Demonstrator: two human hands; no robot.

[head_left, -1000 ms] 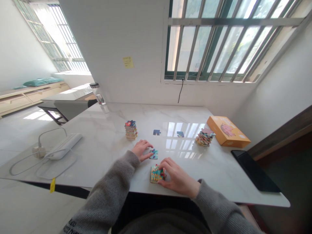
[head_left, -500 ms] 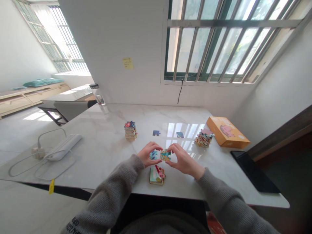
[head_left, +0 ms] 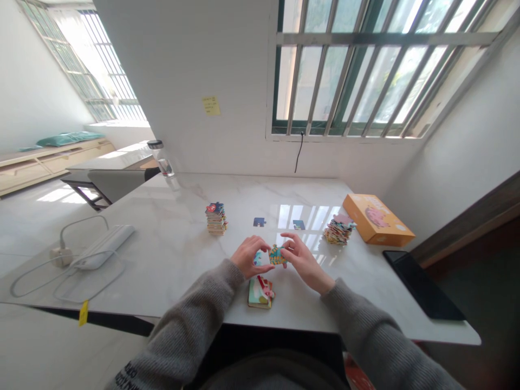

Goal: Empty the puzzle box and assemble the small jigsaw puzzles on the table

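Between my two hands a teal-and-yellow puzzle piece (head_left: 277, 255) is held just above the table. My left hand (head_left: 247, 257) curves round its left edge, thumb below and forefinger above. On the piece's right side, my right hand (head_left: 304, 261) pinches it with the thumb on top, and the forefinger is lifted off. A light blue puzzle piece (head_left: 257, 259) shows through the gap of my left hand, partly hidden by the fingers. Close to the front edge lies a small pile of puzzle pieces (head_left: 260, 292), its top one green, white and pink.
Two dark blue puzzle pieces, a left one (head_left: 259, 222) and a right one (head_left: 298, 225), lie farther back. A tall stack (head_left: 216, 219) stands left, a messier stack (head_left: 339, 230) right. Beyond are an orange box (head_left: 377, 219), a black tablet (head_left: 422, 284), a bottle (head_left: 161, 158) and a corded power strip (head_left: 106, 247).
My right hand has lifted the teal-and-yellow piece off the near pile, baring a green and pink one. Both hands have come together on it, and it has been turned between the fingers.
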